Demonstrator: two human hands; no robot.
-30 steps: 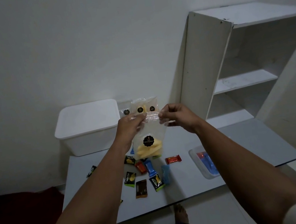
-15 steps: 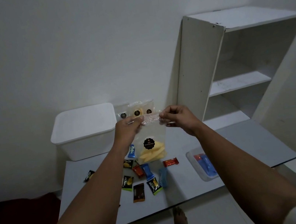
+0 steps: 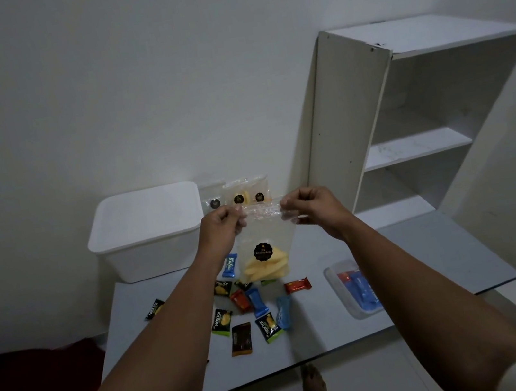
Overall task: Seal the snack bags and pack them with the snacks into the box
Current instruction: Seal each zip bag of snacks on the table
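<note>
A clear snack bag (image 3: pixel 266 244) with yellow chips and a round black label hangs in the air above the table. My left hand (image 3: pixel 220 225) pinches its top strip at the left end and my right hand (image 3: pixel 311 209) pinches the right end. Behind it, three more clear snack bags (image 3: pixel 236 195) lean against the wall. A white box (image 3: pixel 147 233) stands at the table's back left. Several small wrapped snacks (image 3: pixel 251 308) lie scattered on the grey table (image 3: pixel 428 256) under the bag.
A clear lid or tray (image 3: pixel 349 289) holding red and blue packets lies at the right of the table. A white shelf unit (image 3: pixel 407 124) leans at the back right. My foot (image 3: pixel 313 382) shows on the floor below the table's front edge.
The view has shifted slightly. Both hands still hold the bag's top strip at about the same height; my left fingers have slid a little along it.
</note>
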